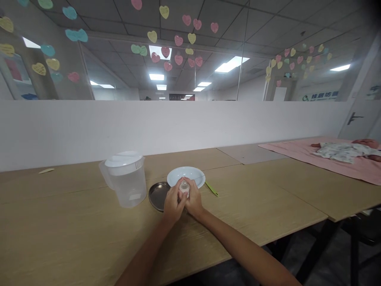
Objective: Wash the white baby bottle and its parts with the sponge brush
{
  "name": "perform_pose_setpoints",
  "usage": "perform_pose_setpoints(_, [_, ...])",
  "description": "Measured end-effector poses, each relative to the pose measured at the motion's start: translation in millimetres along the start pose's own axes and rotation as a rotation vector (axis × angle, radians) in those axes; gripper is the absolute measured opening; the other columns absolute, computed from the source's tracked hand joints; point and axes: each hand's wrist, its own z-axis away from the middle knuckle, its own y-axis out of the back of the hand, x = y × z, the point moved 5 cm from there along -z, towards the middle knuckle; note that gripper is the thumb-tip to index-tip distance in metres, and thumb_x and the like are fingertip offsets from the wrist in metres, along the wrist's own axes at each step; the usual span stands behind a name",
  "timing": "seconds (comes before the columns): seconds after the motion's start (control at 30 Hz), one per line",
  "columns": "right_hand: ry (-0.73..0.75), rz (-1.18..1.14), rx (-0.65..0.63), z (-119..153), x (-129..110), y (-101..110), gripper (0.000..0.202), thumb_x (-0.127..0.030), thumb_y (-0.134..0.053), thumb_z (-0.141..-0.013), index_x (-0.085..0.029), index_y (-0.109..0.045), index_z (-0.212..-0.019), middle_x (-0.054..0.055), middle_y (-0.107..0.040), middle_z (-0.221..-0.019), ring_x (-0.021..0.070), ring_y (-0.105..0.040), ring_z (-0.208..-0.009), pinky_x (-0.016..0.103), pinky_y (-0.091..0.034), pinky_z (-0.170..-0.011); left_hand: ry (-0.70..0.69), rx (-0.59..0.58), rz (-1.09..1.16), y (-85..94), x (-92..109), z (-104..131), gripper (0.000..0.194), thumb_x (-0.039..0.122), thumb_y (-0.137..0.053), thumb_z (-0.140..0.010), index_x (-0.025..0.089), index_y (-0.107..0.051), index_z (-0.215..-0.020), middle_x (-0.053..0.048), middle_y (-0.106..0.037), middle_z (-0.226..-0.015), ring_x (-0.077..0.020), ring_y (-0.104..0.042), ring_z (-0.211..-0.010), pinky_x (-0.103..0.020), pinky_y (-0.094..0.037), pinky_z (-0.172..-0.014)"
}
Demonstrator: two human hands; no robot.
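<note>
Two hands hold one small bottle over the table. The left hand (pixel 172 201) and the right hand (pixel 193 199) come at it from both sides, and their fingers are curled around it and pressed in close. The small bottle (pixel 184 186) has a see-through, rounded top and a pale ring under it; the hands hide most of the rest. It is just in front of a white bowl (pixel 185 172), as the person sees it. A dark, shiny round dish (pixel 155 194) sits by the left hand, which covers part of it. Next to that dish, on the left, stands a big clear jug (pixel 130 184) with a white lid and water in it. A thin green stick (pixel 212 189) lies on the table (pixel 74 226), by the right side of the bowl. Far off to the right, a little figure (pixel 342 151) in white printed clothes lies on a pink cloth (pixel 306 161).
</note>
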Motion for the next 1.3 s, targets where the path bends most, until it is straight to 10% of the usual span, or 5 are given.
perform_pose_setpoints(0.43, [-0.008,-0.137,-0.020,-4,14,12,0.041,-0.040,-0.041,-0.088,-0.019,-0.047,-0.123,0.009,-0.057,-0.119,0.0220,-0.054,-0.104,0.038,-0.042,-0.091,-0.145,-0.182,-0.032,1.2,-7,10,0.074,0.036,-0.046,-0.085,0.017,-0.005,-0.145,-0.016,-0.041,-0.137,-0.0264,-0.045,-0.119,-0.041,-0.035,-0.098])
perform_pose_setpoints(0.63, [0.019,-0.166,-0.034,-7,13,17,0.041,-0.041,-0.049,-0.084,-0.018,-0.051,-0.117,0.009,-0.060,-0.110,0.0211,-0.056,-0.094,0.037,-0.044,-0.085,0.050,-0.193,-0.085,-5.3,-16,9,0.093,0.043,-0.057,-0.078,0.016,0.002,-0.144,-0.015,-0.054,-0.123,-0.0276,-0.052,-0.109,-0.042,-0.042,-0.090])
perform_pose_setpoints(0.97, [-0.057,-0.206,0.057,-6,17,22,0.037,-0.040,-0.050,-0.083,-0.019,-0.053,-0.113,0.006,-0.063,-0.100,0.0195,-0.059,-0.085,0.034,-0.048,-0.078,0.018,-0.192,-0.116,-8.5,-10,10,0.075,0.046,-0.052,-0.082,0.017,-0.017,-0.142,-0.015,-0.051,-0.128,-0.0246,-0.051,-0.114,-0.038,-0.042,-0.093])
perform_pose_setpoints(1.3, [0.164,-0.048,0.147,2,4,25,0.049,-0.034,-0.042,-0.088,-0.016,-0.034,-0.132,0.016,-0.053,-0.121,0.0261,-0.052,-0.112,0.044,-0.045,-0.091,-0.003,-0.153,-0.072,-8.5,-16,7,0.058,0.042,-0.053,-0.082,0.017,-0.039,-0.131,-0.013,-0.053,-0.127,-0.0238,-0.049,-0.118,-0.039,-0.041,-0.097])
